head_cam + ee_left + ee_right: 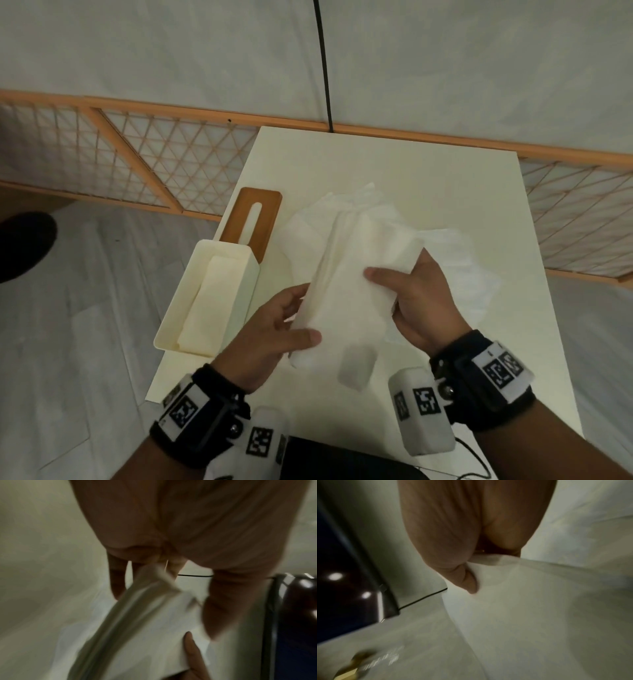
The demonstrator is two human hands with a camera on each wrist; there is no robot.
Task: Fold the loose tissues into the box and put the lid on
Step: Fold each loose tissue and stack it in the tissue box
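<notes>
Two hands share one folded stack of tissues (346, 291) above the table (479, 212). The left hand (274, 329) has its grip clamped on the stack's near left edge, thumb on top; the right hand (421, 301) is clamped on its right side, thumb across the top. The open box (236, 274), left of the stack, already holds folded tissue. The wooden lid (257, 219) lies just beyond the box. More loose tissues (459, 260) spread right of the stack.
</notes>
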